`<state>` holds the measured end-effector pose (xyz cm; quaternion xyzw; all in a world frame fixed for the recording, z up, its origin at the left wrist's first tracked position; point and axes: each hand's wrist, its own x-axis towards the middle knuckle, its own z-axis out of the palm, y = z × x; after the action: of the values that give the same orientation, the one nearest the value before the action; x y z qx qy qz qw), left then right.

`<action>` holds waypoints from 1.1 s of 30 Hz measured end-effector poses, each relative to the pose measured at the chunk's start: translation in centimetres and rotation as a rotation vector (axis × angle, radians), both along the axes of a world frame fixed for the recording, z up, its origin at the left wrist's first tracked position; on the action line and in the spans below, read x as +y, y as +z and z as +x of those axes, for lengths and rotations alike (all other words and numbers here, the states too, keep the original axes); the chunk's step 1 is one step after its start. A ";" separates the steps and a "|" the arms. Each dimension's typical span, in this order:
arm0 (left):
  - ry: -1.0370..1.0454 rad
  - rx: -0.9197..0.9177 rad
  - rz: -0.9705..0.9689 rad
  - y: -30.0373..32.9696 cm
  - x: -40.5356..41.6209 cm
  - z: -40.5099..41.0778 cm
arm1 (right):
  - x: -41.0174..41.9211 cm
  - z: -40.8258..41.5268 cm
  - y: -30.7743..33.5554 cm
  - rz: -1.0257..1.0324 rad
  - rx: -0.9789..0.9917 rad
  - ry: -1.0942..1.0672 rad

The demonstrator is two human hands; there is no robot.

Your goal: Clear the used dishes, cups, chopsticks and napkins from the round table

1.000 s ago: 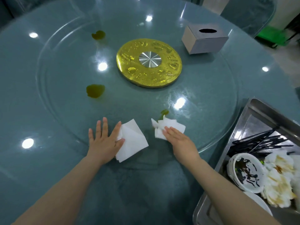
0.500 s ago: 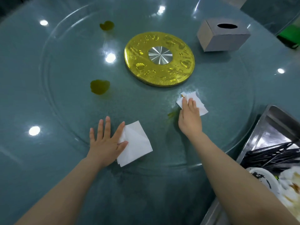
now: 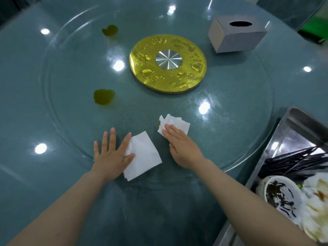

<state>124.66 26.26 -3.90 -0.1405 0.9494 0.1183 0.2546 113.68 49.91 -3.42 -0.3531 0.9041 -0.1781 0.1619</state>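
My right hand (image 3: 179, 144) presses flat fingers on a crumpled white napkin (image 3: 179, 122) on the glass turntable (image 3: 230, 121). A small yellow-green smear shows at that napkin's left edge. My left hand (image 3: 111, 153) lies flat on the glass with fingers spread, its thumb and forefinger on the edge of a folded white napkin (image 3: 143, 157). Two green sauce spots (image 3: 103, 96) (image 3: 110, 30) sit on the turntable's left half. At the right, a steel tray (image 3: 291, 128) holds black chopsticks (image 3: 292, 162), a dirty white bowl (image 3: 280, 192) and used napkins (image 3: 317, 201).
A gold disc with a silver hub (image 3: 168, 63) marks the turntable's centre. A grey tissue box (image 3: 236, 35) stands at the far right of the round table (image 3: 26, 86). The tray overlaps the table's near right edge. A green object (image 3: 312, 31) lies beyond the table.
My right hand has dragged its crumpled napkin back from near the gold disc toward me and leftward over the smear. My left hand and its folded napkin have stayed put.
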 end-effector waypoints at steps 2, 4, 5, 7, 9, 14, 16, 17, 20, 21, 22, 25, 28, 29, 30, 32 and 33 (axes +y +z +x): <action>0.001 -0.003 0.004 -0.1 -0.1 0.0 | 0.3 0.6 0.1 0.000 0.005 0.024; 0.003 -0.003 0.002 -0.1 -0.3 0.0 | 0.5 0.9 0.1 -0.006 0.014 0.026; 0.001 -0.003 -0.001 -0.2 -0.3 0.0 | 0.5 0.9 0.2 -0.017 0.016 0.009; 0.004 -0.002 0.002 -0.2 -0.4 -0.1 | 0.3 1.0 0.4 -0.043 0.009 -0.047; 0.010 0.004 0.004 -0.2 -0.3 -0.1 | 0.1 0.8 0.8 -0.094 0.013 -0.096; 0.020 0.032 -0.020 -0.3 0.1 0.0 | -1.4 -1.0 1.0 -0.048 0.121 -0.089; 0.023 0.036 -0.021 -0.2 0.2 0.1 | -1.8 -1.3 0.6 0.009 0.172 -0.043; 0.023 0.037 -0.022 -0.2 0.3 0.0 | -1.8 -1.3 0.4 0.010 0.177 -0.027; 0.025 0.038 -0.010 -0.1 0.5 -0.1 | -0.2 -2.7 0.2 -0.031 0.197 -0.004; 0.023 0.036 -0.009 0.0 0.5 -0.1 | 0.5 -3.9 0.0 -0.037 0.213 -0.044; 0.021 0.035 -0.013 0.0 0.5 -0.1 | 1.4 -5.1 -0.1 -0.045 0.227 -0.109; 0.020 0.030 -0.025 -0.1 0.4 -0.1 | 4.1 -8.0 0.1 0.023 0.366 -0.325; 0.023 0.051 -0.037 -0.5 0.4 0.1 | 4.2 -7.4 -0.3 -0.037 0.255 -0.507; 0.025 0.062 -0.040 -0.6 0.4 0.1 | 3.6 -6.6 -0.4 -0.065 0.229 -0.519; 0.022 0.069 -0.047 -0.7 0.4 0.0 | 2.9 -5.7 -0.5 -0.081 0.208 -0.523; 0.008 0.065 -0.060 -0.6 0.5 -0.1 | 1.3 -3.3 -0.4 -0.166 0.174 -0.470; 0.006 0.062 -0.060 -0.4 0.5 -0.1 | 0.3 -1.7 -0.3 -0.225 0.136 -0.415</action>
<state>124.54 26.80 -4.32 -0.1474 0.9595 0.0949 0.2206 111.99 50.17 -3.70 -0.1866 0.9406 -0.2829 0.0204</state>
